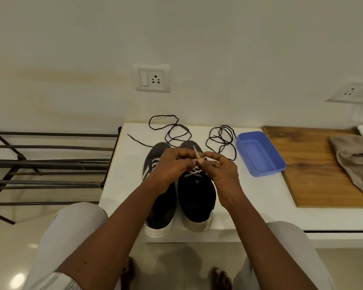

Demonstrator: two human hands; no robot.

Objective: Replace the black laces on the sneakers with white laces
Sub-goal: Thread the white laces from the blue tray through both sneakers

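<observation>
1. The bench (122,191) carries everything; it runs low along the wall, so the work sits right under the person's reach, likely why the job is done seated.
2. The board (323,164) lies on the right of the bench with a cloth (356,162) on it; both are well clear of the job.
3. The two sneakers (195,197) stand side by side in the middle, heels toward the person; that puts the eyelets under both hands.
4. The blue tray (260,153) sits empty just right of the shoes, probably where the new laces came from.
5. The black laces (220,139) lie in two loose heaps behind the toes; they're out of the shoes and pushed back, leaving the front free.
6. The left hand (172,164) is closed, fingers pinched on the white lace (194,171) above the right shoe; the right hand (220,166) is curled in too, pinching the same lace from the other side.
7. White crossings show on both shoes; the lace tip (195,150) pokes up between the hands, so I'd call this tightening or tying, near the end.
</observation>
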